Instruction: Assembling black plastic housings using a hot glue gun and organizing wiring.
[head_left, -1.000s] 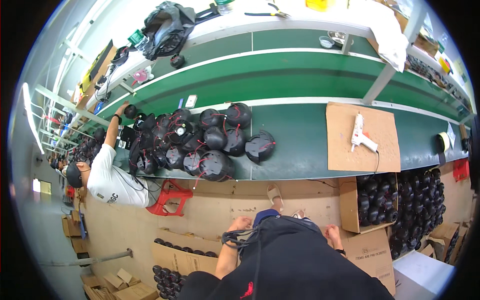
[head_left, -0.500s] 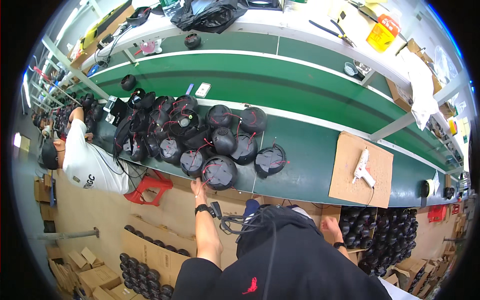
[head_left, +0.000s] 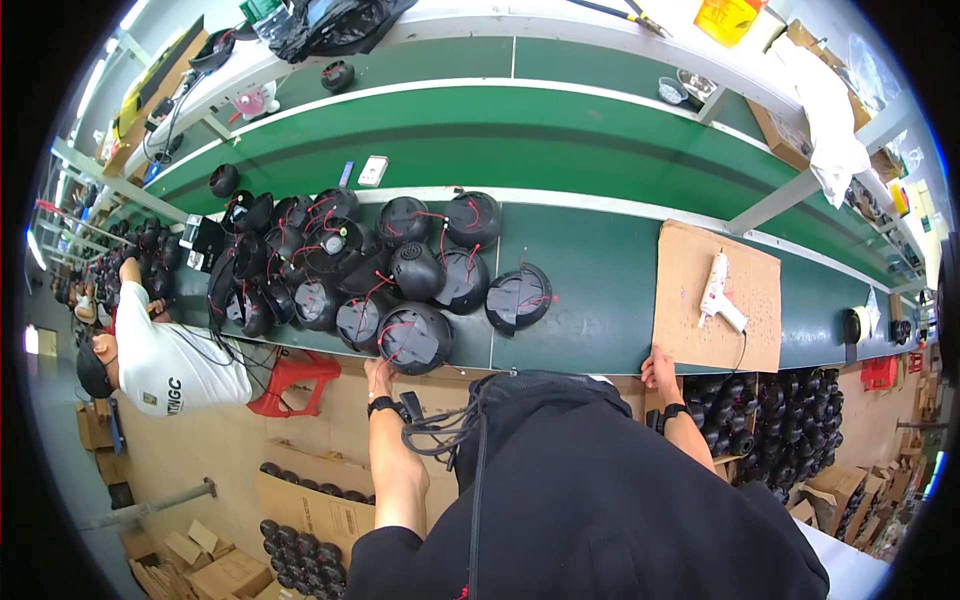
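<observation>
Got left hand [head_left: 379, 376] at front edge of green table [head_left: 590, 300], right by nearest black shell [head_left: 416, 345]. Can't tell whether gripping, touching or just resting; fingers partly hidden. Got right hand [head_left: 660, 369] at same edge, by near left corner of cardboard sheet [head_left: 690, 260]. Fingers loosely bent; can't tell if pinching anything.

Main worry: black shell so close to the edge. Could roll off to the floor if bumped by left wrist or forearm. Could also snag red wires [head_left: 400, 325], drag neighbours out of shell pile [head_left: 340, 240] or tear a connection if tugged. Same risk with dark cord loops [head_left: 440, 432] dangling by left wrist: could catch on something.

Second worry: glue gun [head_left: 718, 290] lying on the sheet, power cord [head_left: 743, 350] running over the edge near right hand. Could pull gun along by shifting sheet or hooking cord. Could burn fingers if hot; can't tell from here.

Around: co-worker [head_left: 180, 370] at far left, red stool [head_left: 295, 385] alongside, crowding reach on that side. Shelf post [head_left: 775, 203] behind the sheet, blocking part of the far side. Stacked shells [head_left: 805, 410] below table at right, near right forearm. Tape roll [head_left: 853, 325] farther right, clear of both hands.
</observation>
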